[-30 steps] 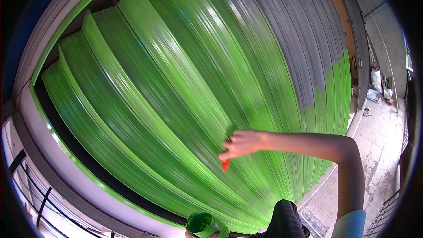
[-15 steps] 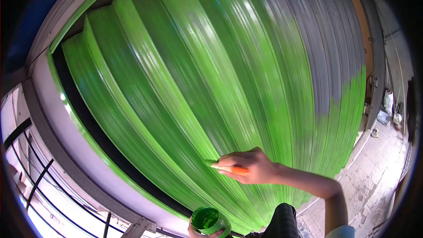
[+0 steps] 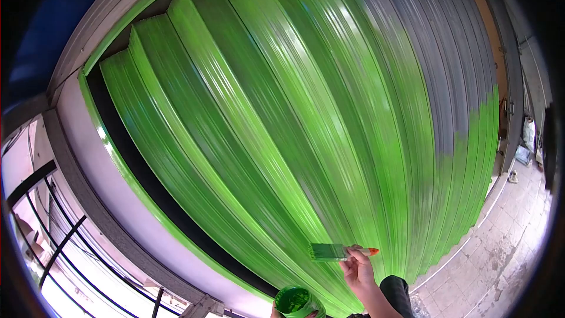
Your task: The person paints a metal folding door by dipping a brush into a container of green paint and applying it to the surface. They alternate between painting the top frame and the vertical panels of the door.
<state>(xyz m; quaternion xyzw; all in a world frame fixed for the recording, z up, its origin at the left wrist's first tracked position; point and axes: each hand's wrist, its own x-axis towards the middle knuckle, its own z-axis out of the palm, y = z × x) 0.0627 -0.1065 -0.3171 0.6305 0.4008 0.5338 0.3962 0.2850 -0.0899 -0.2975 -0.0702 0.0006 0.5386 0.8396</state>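
Observation:
My right hand (image 3: 358, 266) grips a paintbrush (image 3: 338, 252) with an orange handle and green-loaded bristles, held off the surface just above a small can of green paint (image 3: 298, 302). The can sits at the bottom edge of the view; my left hand (image 3: 274, 313) holds it from below and is almost wholly out of frame. In front of me a corrugated roller shutter (image 3: 282, 118) fills the view, bright green over its left and lower parts, with a bare grey area (image 3: 429, 65) at the upper right.
A grey and white door frame (image 3: 100, 194) borders the shutter on the left, with black railings (image 3: 59, 247) beyond. A tiled pavement (image 3: 500, 229) runs along the right, with bags and clutter (image 3: 527, 141) by the far wall. My dark trouser leg (image 3: 397, 294) shows at the bottom.
My right hand has pulled the brush off the shutter and dropped down and to the right, close to the paint can. The view has tilted, showing more of the shutter.

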